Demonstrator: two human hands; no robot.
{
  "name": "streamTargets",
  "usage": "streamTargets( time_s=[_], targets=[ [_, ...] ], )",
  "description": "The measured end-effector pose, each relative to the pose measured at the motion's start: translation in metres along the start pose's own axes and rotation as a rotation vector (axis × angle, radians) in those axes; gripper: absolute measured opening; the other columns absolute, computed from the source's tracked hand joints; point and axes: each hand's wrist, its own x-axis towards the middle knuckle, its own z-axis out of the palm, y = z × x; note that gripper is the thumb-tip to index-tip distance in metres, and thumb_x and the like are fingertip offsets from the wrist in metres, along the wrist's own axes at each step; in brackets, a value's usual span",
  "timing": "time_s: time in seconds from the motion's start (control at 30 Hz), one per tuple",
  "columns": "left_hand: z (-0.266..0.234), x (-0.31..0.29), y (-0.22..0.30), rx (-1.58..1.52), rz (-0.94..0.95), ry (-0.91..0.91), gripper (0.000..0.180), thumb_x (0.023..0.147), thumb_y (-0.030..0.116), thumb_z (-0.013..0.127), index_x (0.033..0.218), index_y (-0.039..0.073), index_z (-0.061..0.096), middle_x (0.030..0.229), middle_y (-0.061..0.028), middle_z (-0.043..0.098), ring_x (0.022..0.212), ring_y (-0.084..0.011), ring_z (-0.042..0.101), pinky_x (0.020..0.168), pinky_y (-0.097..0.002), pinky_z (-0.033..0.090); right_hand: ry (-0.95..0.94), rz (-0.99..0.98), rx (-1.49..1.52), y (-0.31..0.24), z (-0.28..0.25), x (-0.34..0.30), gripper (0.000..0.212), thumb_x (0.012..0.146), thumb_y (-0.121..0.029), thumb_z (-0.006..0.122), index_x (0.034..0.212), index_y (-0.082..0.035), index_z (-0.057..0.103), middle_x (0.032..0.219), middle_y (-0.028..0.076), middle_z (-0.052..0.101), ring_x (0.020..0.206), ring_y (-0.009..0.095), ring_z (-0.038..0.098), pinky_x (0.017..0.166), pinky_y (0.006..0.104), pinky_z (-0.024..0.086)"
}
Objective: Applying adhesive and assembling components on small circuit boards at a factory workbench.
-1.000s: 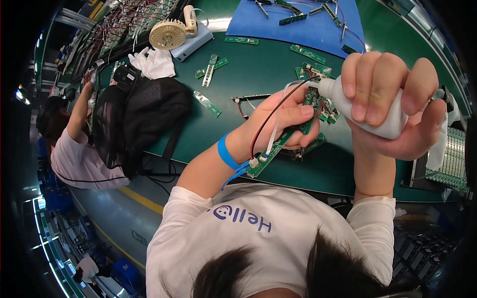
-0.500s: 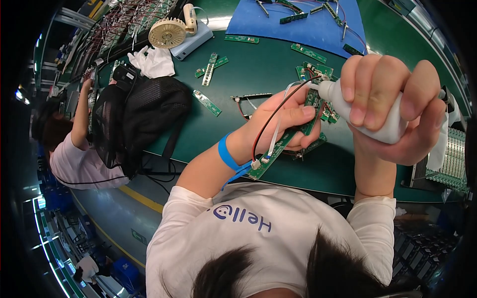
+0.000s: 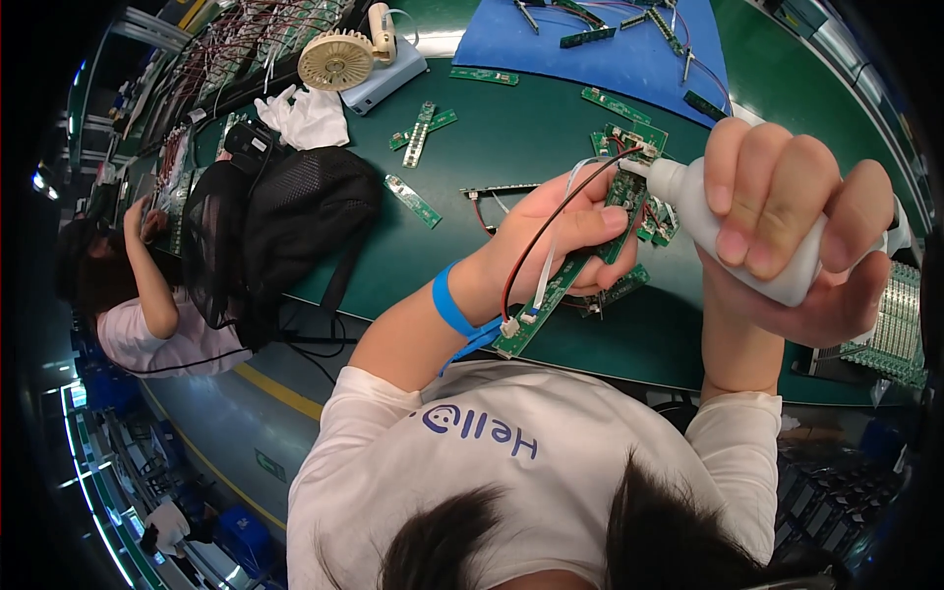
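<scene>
Left hand (image 3: 560, 231), grip closed around a long green circuit board (image 3: 565, 280) with red, black and white wires, held above the green table (image 3: 511, 138). Right hand (image 3: 787, 236), at 3 o'clock from the left, grip wrapped around a white squeeze bottle (image 3: 728, 231), its nozzle touching the board's far end. Black mesh bag (image 3: 275, 231) at 9 o'clock.

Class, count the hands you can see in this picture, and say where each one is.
3. The left hand holds a green board; the right hand grips a white bottle; a co-worker's hand is far left. Others may be hidden.
</scene>
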Motion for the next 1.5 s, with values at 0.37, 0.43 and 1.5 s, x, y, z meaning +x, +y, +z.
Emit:
streamTargets(
  time_s=[0.37,0.43,1.5],
  targets=[
    [0.002,0.003,-0.001,0.142,0.057,0.045,0.028,0.088,0.015,0.041,0.115,0.006,0.041,0.058,-0.0091,0.051,0.041,-0.0071,0.037,0.039,-0.0182,0.029,-0.046,0.045,-0.080,-0.003,0.000,-0.001,0.023,0.084,-0.036,0.038,0.072,-0.017,0.040,0.065,0.003,0.053,0.059,0.014,0.048,0.065,0.0269,0.036],
    [-0.001,0.003,-0.005,0.117,0.069,0.049,0.028,0.088,0.015,0.041,0.115,0.006,0.041,0.058,-0.0089,0.051,0.041,-0.0072,0.037,0.039,-0.0182,0.029,-0.032,0.077,-0.061,-0.001,0.002,-0.002,0.022,0.084,-0.035,0.038,0.071,-0.017,0.039,0.065,0.003,0.053,0.059,0.014,0.049,0.065,0.0272,0.036],
    [-0.007,0.008,-0.004,0.369,0.295,0.237,0.016,0.087,0.004,0.046,0.101,-0.002,0.045,0.079,-0.0014,0.053,0.065,-0.0033,0.048,0.056,-0.0182,0.040,0.185,0.385,0.398,0.014,0.041,0.003,0.038,0.093,-0.035,0.015,0.074,-0.013,0.039,0.046,0.004,0.044,0.037,0.013,0.041,0.049,0.0257,0.040]
  ],
)
